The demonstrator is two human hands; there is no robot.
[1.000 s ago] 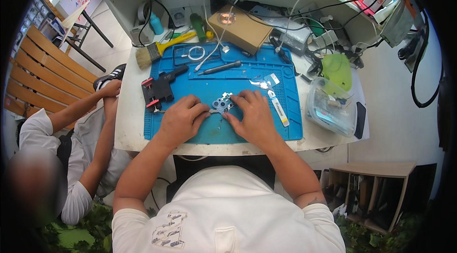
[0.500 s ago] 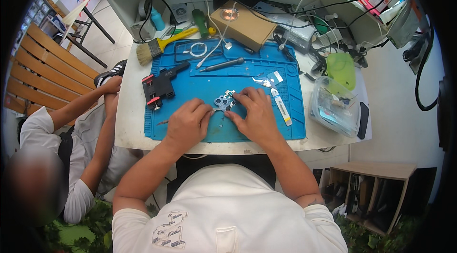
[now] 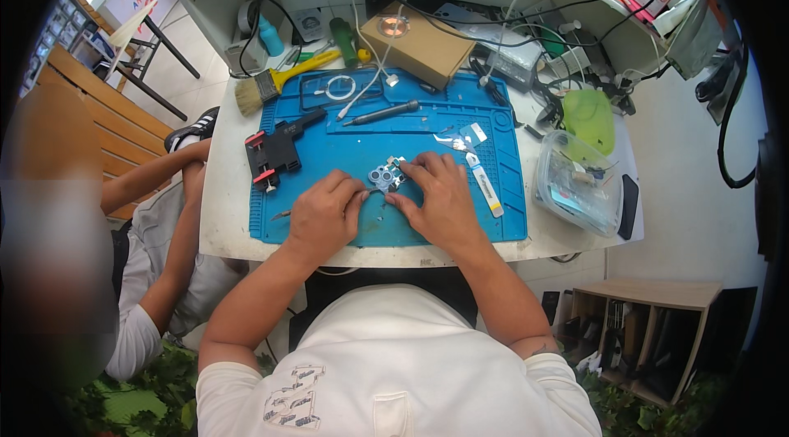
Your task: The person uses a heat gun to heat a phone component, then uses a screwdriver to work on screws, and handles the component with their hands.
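On the blue silicone mat [image 3: 477, 219], my left hand [image 3: 325, 215] is closed, thumb and index pinched at the narrow end of a small electronic part with round lens-like openings [image 3: 383, 177]. My right hand [image 3: 440, 199] grips that part's right side, index finger above and thumb below. A thin pointed tool [image 3: 283, 213] lies partly hidden under my left hand. A white-handled tool [image 3: 483, 186] lies right of my right hand, a black-and-red clamp [image 3: 271, 154] to the left. A grey pen-shaped tool [image 3: 382, 113] lies above the part.
A brush [image 3: 259, 92], cardboard box [image 3: 419, 47] and tangled cables line the back. A clear container [image 3: 575, 190] and green tray [image 3: 588, 121] stand at right. Another person's arm [image 3: 177, 248] is at left, beside the desk. A wooden cabinet [image 3: 645, 293] stands lower right.
My hands have shifted slightly, staying on the small part. The seated person at left has moved, their blurred head now reaching higher in view.
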